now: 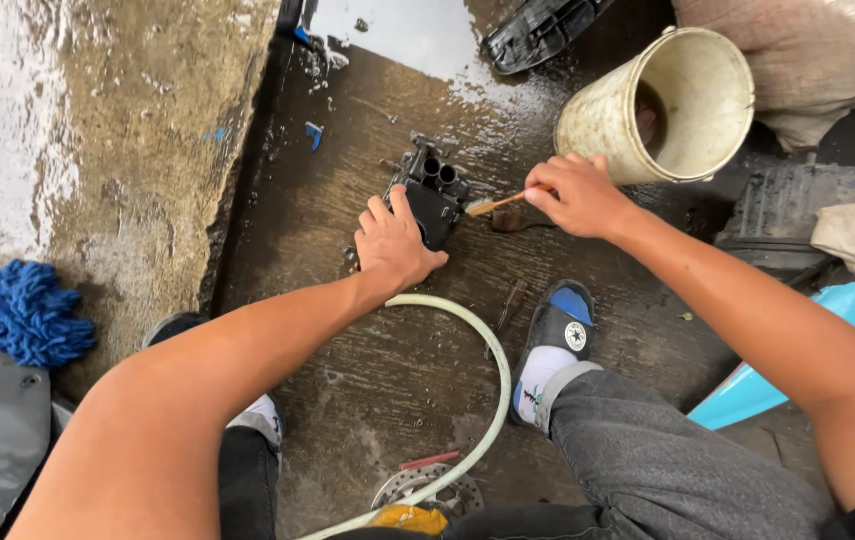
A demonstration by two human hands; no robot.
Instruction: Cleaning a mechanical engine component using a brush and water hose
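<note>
A black engine-like part [434,192] with round ports lies on the wet dark floor [347,230]. My left hand [393,245] rests on its near side and holds it down. My right hand [577,195] grips a small brush with a wooden handle [499,203], whose tip points at the part's right side. Both my arms reach forward from a squat, with my slippered feet below.
A dirty cream bucket [665,105] lies tipped just beyond my right hand. A pale hose [487,390] curves between my feet. A blue mop head [25,312] sits left on the concrete ledge. A brake disc [417,490], a cyan panel [797,370] and cloths are nearby.
</note>
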